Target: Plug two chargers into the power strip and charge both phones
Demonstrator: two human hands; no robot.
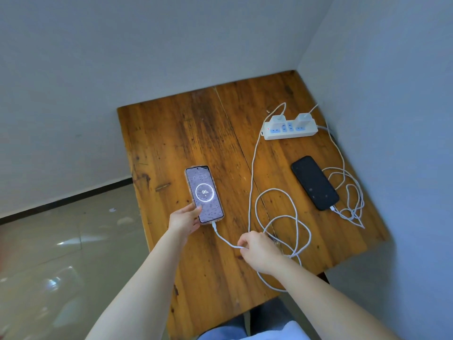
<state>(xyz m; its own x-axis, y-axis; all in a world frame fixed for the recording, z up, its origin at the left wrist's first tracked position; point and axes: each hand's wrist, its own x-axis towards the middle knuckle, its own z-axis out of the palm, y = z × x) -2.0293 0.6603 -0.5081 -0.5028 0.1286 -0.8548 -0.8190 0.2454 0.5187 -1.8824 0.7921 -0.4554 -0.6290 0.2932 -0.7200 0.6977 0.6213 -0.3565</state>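
Phones look both cabled now: left hand [185, 219] grips the lit phone [204, 194] at its lower edge, right hand [259, 250] pinches its cable [225, 241] just below the plug, dark phone [314, 182] well right, so letting go seems next.

A worn wooden table [186, 133] fills the centre, a seam [232, 123] running from 12 toward 6 o'clock. Pale walls [122, 45] meet at 1 o'clock. Glossy floor tiles [61, 253] and a dark baseboard [68, 197] lie at 8 o'clock.
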